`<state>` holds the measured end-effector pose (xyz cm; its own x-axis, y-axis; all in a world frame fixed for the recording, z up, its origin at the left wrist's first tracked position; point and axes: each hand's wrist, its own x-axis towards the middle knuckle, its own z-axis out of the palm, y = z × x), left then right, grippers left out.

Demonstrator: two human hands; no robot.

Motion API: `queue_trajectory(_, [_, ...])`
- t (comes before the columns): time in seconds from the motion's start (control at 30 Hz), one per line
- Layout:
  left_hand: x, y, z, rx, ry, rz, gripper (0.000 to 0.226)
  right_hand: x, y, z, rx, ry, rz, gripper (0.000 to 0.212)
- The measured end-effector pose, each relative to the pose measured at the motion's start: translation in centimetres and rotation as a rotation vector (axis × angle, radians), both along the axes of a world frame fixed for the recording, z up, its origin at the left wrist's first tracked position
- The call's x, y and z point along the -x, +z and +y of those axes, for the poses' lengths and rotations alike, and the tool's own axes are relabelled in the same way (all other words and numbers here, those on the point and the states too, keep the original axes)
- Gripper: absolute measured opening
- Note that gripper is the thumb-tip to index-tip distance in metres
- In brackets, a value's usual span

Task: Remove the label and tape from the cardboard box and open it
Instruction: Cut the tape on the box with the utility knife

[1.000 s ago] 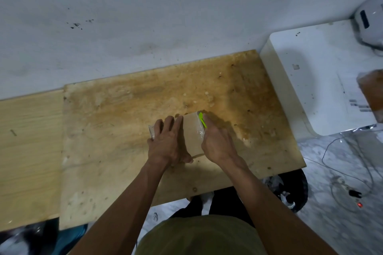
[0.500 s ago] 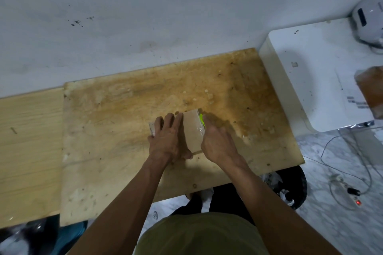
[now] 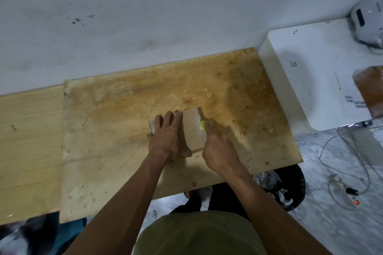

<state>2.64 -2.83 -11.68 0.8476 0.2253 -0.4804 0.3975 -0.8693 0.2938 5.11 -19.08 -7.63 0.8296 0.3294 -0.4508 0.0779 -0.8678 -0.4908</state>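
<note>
Box sits under our flat left hand while our right hand grips a green cutter, so one slip nicks those fingers.

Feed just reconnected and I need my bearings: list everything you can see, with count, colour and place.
cardboard box: 1, brown, centre of board
green tool: 1, bright green, at box's right edge
plywood board: 1, stained brown, centre
pale wood surface: 1, left
white unit: 1, right
brown parcel: 1, far right
power strip: 1, white, floor
left hand: on box top
right hand: grips green tool
</note>
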Motion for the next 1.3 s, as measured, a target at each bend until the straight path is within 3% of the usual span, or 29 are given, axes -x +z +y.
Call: queue_trajectory(1.3, [0.0, 0.0, 0.0, 0.012, 0.005, -0.010, 0.137, 5.2, -0.6, -4.1, 0.040, -0.001, 0.068, 0.079])
